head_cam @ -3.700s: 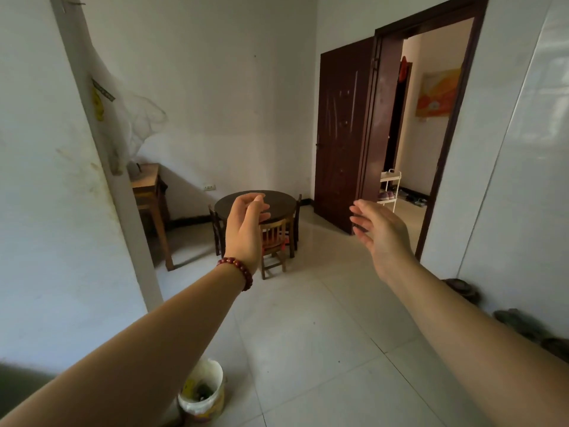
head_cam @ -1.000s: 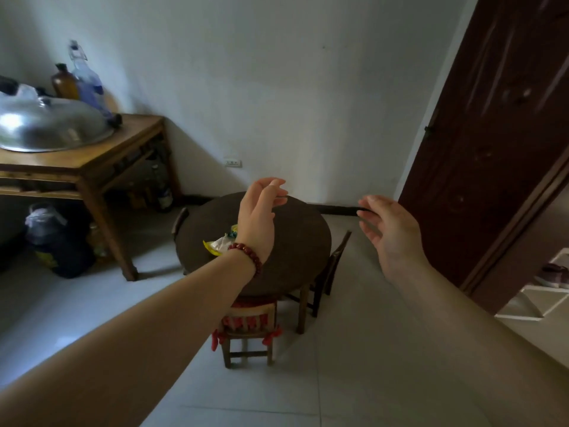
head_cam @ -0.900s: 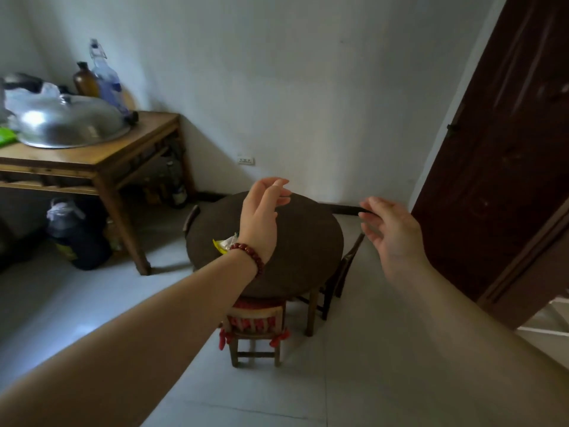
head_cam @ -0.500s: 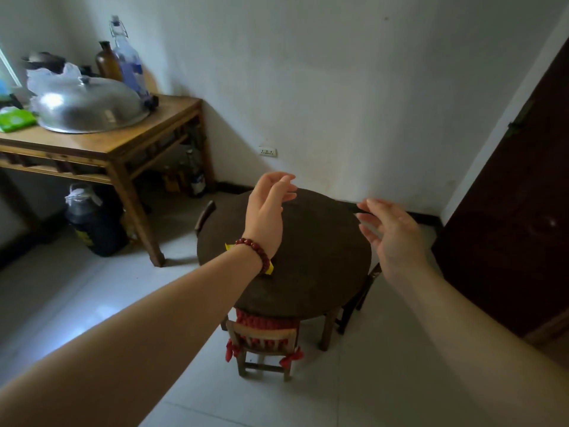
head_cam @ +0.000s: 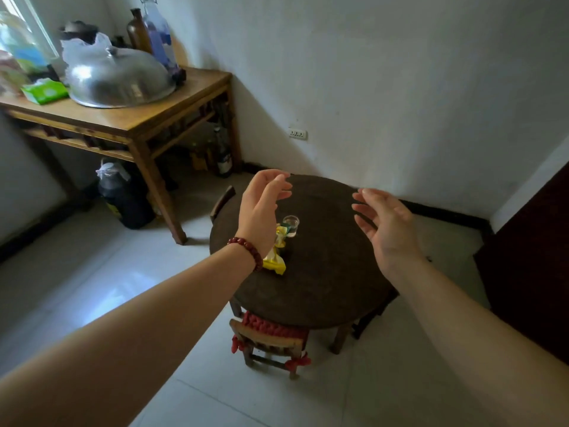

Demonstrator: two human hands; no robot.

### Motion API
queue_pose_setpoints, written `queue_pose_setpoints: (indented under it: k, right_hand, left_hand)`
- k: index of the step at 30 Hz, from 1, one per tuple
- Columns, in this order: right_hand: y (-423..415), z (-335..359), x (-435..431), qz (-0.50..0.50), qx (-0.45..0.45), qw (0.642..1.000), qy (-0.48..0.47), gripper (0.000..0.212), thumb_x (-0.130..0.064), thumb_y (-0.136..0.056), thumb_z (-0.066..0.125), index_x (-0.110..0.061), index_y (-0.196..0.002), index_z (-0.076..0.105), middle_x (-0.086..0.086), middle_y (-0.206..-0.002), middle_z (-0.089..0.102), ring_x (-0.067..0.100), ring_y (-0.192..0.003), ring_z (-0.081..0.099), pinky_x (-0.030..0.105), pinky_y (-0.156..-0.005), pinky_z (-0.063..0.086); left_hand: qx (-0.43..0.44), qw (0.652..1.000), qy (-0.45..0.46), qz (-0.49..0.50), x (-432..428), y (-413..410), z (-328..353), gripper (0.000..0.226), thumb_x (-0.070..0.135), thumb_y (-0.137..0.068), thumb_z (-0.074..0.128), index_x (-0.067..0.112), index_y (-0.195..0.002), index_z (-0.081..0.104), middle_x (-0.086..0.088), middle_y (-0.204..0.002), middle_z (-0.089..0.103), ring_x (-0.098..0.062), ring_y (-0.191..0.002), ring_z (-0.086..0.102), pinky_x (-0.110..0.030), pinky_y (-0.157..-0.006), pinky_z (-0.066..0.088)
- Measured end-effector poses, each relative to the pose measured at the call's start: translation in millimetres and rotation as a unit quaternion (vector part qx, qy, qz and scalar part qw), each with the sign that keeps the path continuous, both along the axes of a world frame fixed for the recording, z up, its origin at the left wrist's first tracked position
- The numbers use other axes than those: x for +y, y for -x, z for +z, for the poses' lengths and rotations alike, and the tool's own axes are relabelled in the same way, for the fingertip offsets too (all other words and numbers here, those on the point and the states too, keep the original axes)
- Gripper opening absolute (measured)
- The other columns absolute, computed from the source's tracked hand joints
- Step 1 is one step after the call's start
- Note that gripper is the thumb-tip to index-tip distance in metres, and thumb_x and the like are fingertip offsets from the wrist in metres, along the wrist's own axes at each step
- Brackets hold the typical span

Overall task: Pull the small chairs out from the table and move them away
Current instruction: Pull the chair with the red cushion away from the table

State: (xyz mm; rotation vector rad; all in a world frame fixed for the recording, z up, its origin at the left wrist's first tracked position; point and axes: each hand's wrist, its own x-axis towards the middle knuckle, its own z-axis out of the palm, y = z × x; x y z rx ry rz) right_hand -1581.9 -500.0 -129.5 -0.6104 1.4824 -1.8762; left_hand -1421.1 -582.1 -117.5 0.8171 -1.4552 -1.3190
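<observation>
Since no chair is held yet, step: the approach; both hands hover over the table and pulling has not begun.
Near chair [head_cam: 271, 343]: bottom centre, red cushion tied on, seat tucked under the table's near edge, back rail toward the camera; nothing touches it.
Left hand [head_cam: 261, 208]: centre of frame, above the table, fingers loosely bent and apart, holding nothing; bracelet [head_cam: 246, 246] of red beads at the wrist.
Right hand [head_cam: 385, 223]: right of centre, palm turned inward, fingers wide and relaxed, empty.
Table [head_cam: 332, 266]: round, dark and low, filling the middle of the frame.
Packet [head_cam: 274, 261]: yellow, lying on the table, partly behind the left wrist.
Glass [head_cam: 290, 225]: small, clear, upright, just beside the packet.
Left chair [head_cam: 222, 201]: only its dark back rail shows, at the table's left edge.
Right chair [head_cam: 366, 322]: dark legs under the table's right edge, mostly hidden by the right arm.
Side table [head_cam: 147, 115]: upper left, bearing a metal lid [head_cam: 120, 78] and bottles [head_cam: 154, 29].
Next move: probably lower both hands to the near chair's back rail, grip it and draw it toward the bottom of the frame, clear of the table legs, without jolting the glass.
</observation>
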Motion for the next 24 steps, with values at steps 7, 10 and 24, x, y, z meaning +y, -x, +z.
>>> queue_pose_setpoints:
  k: [7,10,24]
  right_hand:
    - [44,-19,-3,0.102,-0.007,0.995,-0.012,0.008,-0.025,-0.085,0.064,-0.029,-0.080,0.069,-0.005,-0.095,0.070,0.014,-0.099,0.064,0.028,-0.080,0.048]
    - [59,-29,-2,0.144,0.006,0.989,-0.019,0.012,-0.026,-0.085,0.064,-0.031,-0.077,0.071,-0.009,-0.091,0.072,0.010,-0.094,0.065,0.025,-0.077,0.048]
    - [58,-134,-11,0.213,0.018,0.976,-0.048,0.007,-0.024,-0.084,0.064,-0.027,-0.083,0.070,-0.008,-0.090,0.072,0.007,-0.090,0.066,0.029,-0.082,0.051]
  left_hand:
    - [0.011,0.996,0.007,0.090,22,34,-22,0.014,0.020,-0.096,0.044,0.021,-0.092,0.057,-0.005,-0.097,0.060,-0.013,-0.092,0.060,-0.010,-0.069,0.045]
    - [0.001,0.991,-0.002,0.133,34,45,-34,0.017,0.019,-0.097,0.043,0.022,-0.089,0.058,-0.006,-0.094,0.060,-0.017,-0.092,0.060,-0.013,-0.071,0.045]
    - [-0.131,0.963,-0.007,0.234,47,18,-144,0.018,0.041,-0.081,0.048,0.029,-0.083,0.060,-0.001,-0.086,0.065,-0.013,-0.084,0.062,-0.020,-0.073,0.048]
